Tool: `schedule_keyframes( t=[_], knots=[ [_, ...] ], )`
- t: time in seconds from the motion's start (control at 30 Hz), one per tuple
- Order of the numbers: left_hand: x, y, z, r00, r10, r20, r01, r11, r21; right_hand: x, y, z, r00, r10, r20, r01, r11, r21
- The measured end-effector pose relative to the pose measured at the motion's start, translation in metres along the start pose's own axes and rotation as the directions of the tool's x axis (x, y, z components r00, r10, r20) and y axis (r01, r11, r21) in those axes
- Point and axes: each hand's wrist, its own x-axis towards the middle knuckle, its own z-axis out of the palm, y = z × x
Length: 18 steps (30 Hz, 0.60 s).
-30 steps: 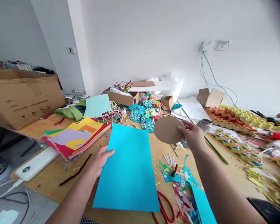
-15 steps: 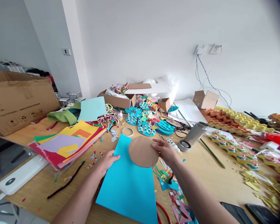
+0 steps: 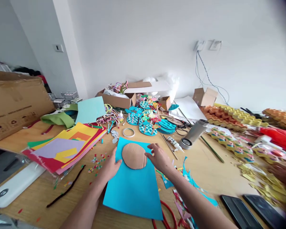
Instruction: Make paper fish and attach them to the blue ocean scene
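While the left hand (image 3: 109, 167) lay flat on the left edge of the blue paper sheet (image 3: 133, 187), the right hand (image 3: 158, 157) pressed open fingers on the right rim of the cardboard circle (image 3: 134, 156) (gripping nothing). The circle rested flat on the sheet's far part, on the wooden table (image 3: 219, 171), near red scissors (image 3: 168, 216).

left of the grip, a stack of coloured paper sheets (image 3: 66, 144) lies on the counter (image 3: 228, 178), with a black pipe cleaner (image 3: 66, 190) nearer and a big cardboard box (image 3: 16, 101) farther left. beyond the grip sit a tape ring (image 3: 129, 132), teal craft pieces (image 3: 147, 127) and an open carton (image 3: 118, 99). right of the grip lie a glue bottle (image 3: 175, 143), a metal flask (image 3: 193, 134), egg trays (image 3: 231, 116) and paper scraps (image 3: 183, 197). red scissors (image 3: 168, 216) lie nearest.
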Motion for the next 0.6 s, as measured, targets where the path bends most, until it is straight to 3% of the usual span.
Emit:
schedule_keyframes(
  t=[0.07, 0.1, 0.17, 0.23, 0.33, 0.43, 0.6],
  knots=[
    [0.0, -0.002, -0.001, 1.0, 0.006, 0.02, -0.006, 1.0, 0.001, -0.036, -0.003, -0.015, 0.996, -0.01, 0.084, 0.018, 0.995, -0.094],
    [0.001, -0.003, -0.001, 0.999, 0.004, 0.032, -0.004, 1.0, 0.011, -0.056, -0.004, -0.02, 0.979, 0.004, 0.204, 0.049, 0.966, -0.255],
    [0.001, -0.003, -0.003, 0.998, -0.009, 0.059, 0.006, 0.998, 0.055, -0.094, -0.005, -0.023, 0.922, 0.135, 0.363, 0.067, 0.867, -0.494],
    [0.001, -0.001, -0.004, 0.996, -0.01, 0.084, 0.001, 0.994, 0.111, -0.124, -0.004, -0.018, 0.86, 0.26, 0.439, 0.052, 0.811, -0.583],
    [0.0, 0.004, -0.006, 0.995, 0.006, 0.098, -0.024, 0.984, 0.176, -0.146, -0.003, -0.006, 0.852, 0.291, 0.434, 0.002, 0.829, -0.56],
    [-0.003, 0.01, -0.008, 0.993, -0.012, 0.117, -0.015, 0.974, 0.227, -0.151, -0.005, -0.001, 0.863, 0.289, 0.415, -0.013, 0.833, -0.553],
    [-0.006, 0.015, -0.01, 0.991, -0.024, 0.13, -0.009, 0.968, 0.249, -0.166, -0.002, -0.024, 0.821, 0.354, 0.448, 0.009, 0.776, -0.631]
  ],
)
